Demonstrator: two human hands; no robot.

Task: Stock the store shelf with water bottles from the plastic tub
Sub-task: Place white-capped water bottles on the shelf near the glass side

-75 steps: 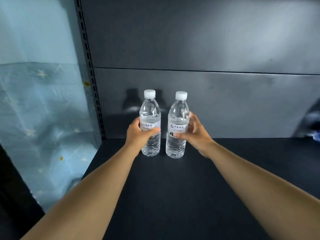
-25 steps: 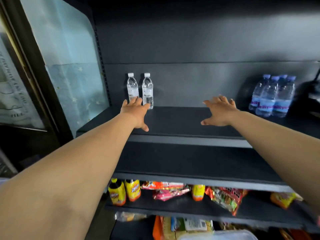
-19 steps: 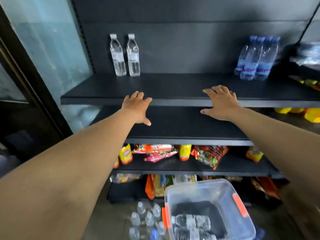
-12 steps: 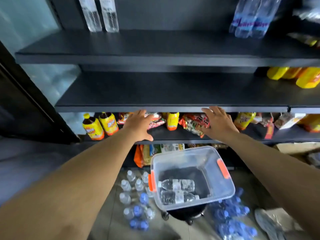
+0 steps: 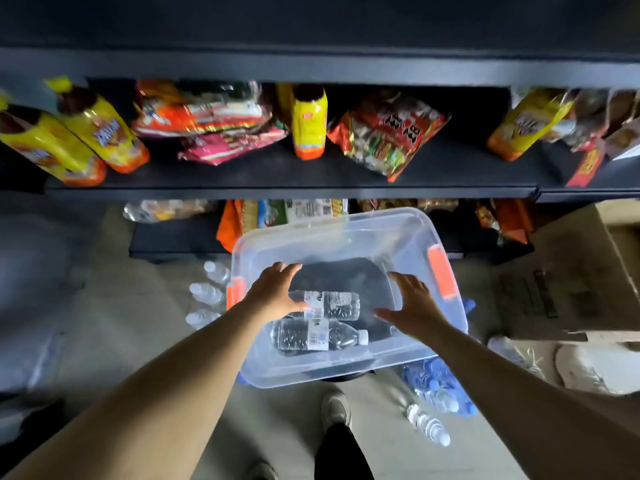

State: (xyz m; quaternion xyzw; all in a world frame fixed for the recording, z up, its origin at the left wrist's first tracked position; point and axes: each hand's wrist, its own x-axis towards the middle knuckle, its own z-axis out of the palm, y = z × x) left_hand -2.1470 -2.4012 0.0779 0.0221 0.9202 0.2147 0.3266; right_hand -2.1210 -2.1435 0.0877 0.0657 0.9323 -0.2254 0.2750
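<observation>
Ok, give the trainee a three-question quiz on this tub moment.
1. How many water bottles lie in the plastic tub?
2. True or false: the right hand already grips a bottle.
3. Which way does the near bottle point its cap: A) toward the left hand, B) toward the right hand?

Key: 1. Two, the far bottle and the near one, both on their sides. 2. False; its fingers are spread, holding nothing. 3. B.
</observation>
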